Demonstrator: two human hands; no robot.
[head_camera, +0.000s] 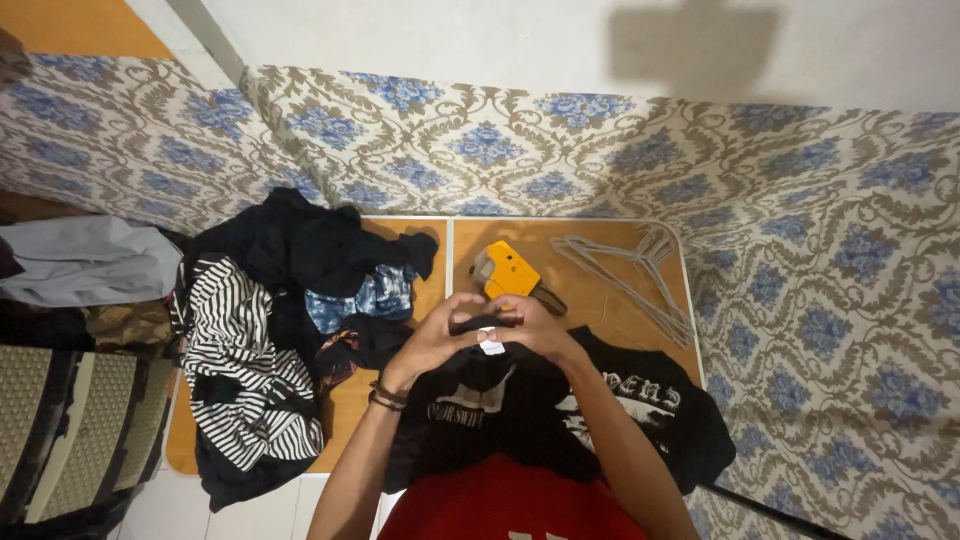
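Pile: a heap of dark and black-and-white striped clothes (262, 340) lies on the left of the low wooden table (585, 255).
Left hand: the left hand (435, 340) is curled shut, pinching the collar of the black printed T-shirt (620, 410).
Right hand: the right hand (535, 325) is curled shut on the same collar, touching the left hand, beside a small white tag (492, 347).
Shirt: it lies on the table's near edge.
Behind: a yellow plastic tagging gun (506, 270), then grey wire hangers (630, 270).
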